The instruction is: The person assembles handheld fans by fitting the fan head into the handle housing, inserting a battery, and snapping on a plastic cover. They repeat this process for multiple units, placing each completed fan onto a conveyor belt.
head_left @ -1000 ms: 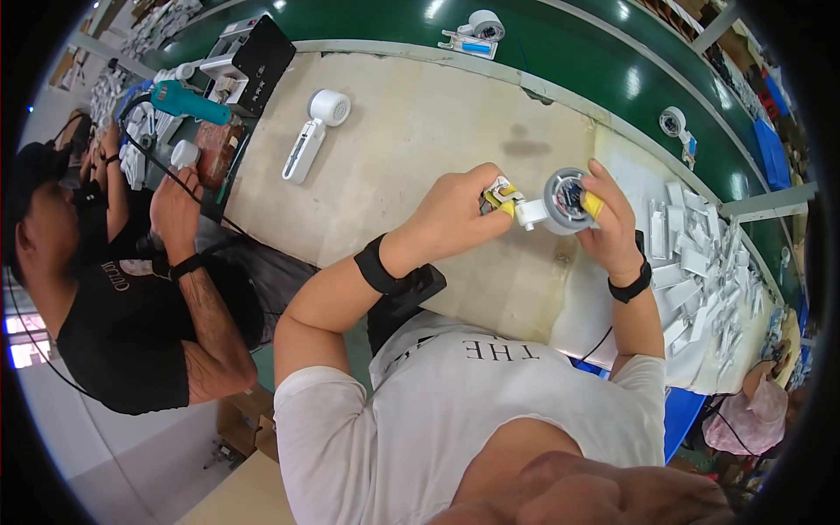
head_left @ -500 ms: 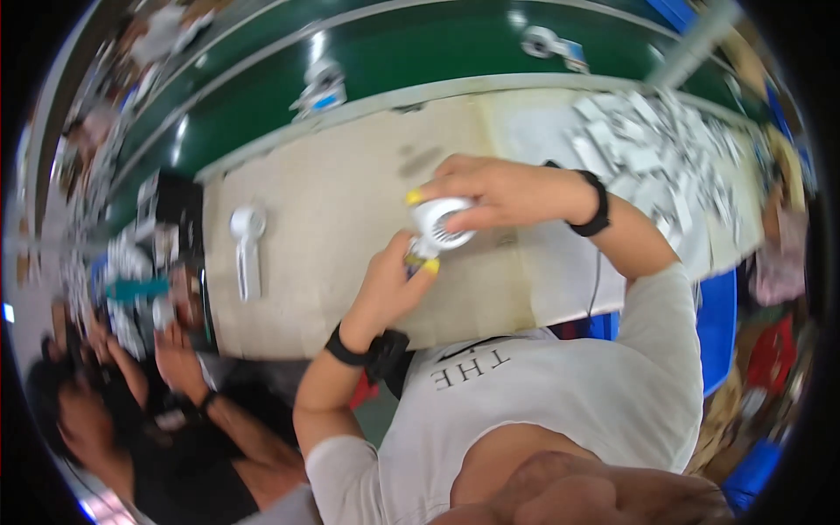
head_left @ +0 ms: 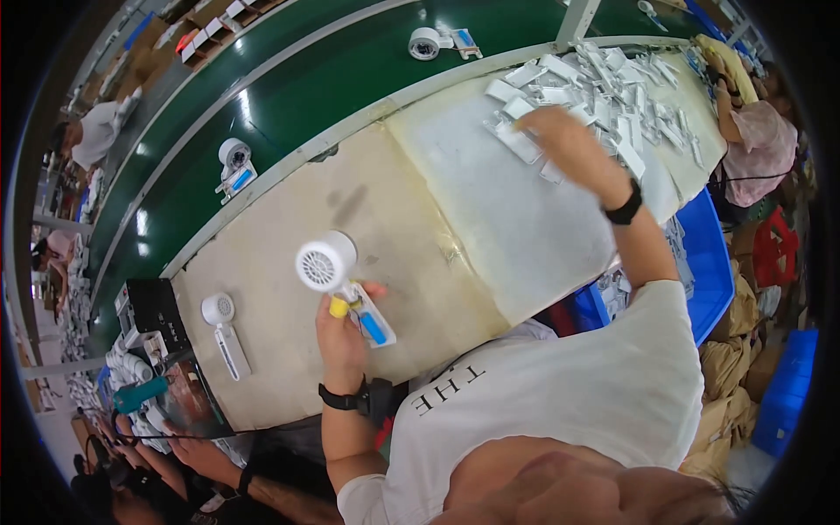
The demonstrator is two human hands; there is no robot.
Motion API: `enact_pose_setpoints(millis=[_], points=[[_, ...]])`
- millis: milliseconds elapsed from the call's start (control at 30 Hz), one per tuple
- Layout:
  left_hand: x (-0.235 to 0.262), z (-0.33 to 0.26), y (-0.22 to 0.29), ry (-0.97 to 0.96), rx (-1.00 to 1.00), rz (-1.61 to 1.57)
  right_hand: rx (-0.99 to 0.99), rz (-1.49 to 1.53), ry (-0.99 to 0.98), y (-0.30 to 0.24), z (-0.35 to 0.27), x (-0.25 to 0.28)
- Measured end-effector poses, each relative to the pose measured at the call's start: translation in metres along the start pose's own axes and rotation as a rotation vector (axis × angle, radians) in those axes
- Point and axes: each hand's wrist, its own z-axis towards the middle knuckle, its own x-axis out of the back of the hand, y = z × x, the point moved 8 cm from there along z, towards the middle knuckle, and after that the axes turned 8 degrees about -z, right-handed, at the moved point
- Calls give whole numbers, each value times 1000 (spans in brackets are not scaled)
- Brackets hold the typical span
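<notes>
My left hand grips a white handheld fan by its handle, with a yellow cover on a fingertip. The round grilled head points up and away from me. Its handle is uncovered, and a blue battery shows inside. Far to the right, my right hand reaches over the near-left edge of a heap of white plastic handle shells. Motion smears its fingers, so whether it holds a shell cannot be made out. Another white fan with a closed handle lies on the table to the left.
Beyond the table runs a green conveyor belt carrying open-handled fans. A blue bin stands by the table at right. At lower left a co-worker's hand is near a teal power tool and a black box.
My hands were together on the fan; the right has left it and moved far right to the heap of shells. The left keeps the fan, now turned with its battery side showing.
</notes>
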Motion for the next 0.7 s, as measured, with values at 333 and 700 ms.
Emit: enact_pose_setpoints(millis=[333,700], points=[[-3,26,-11,-89,133,-132,-6,-453,-61,38,-8,13],[10,13,1,37,-100,-190,680,152,-280,-135,-3,-63]])
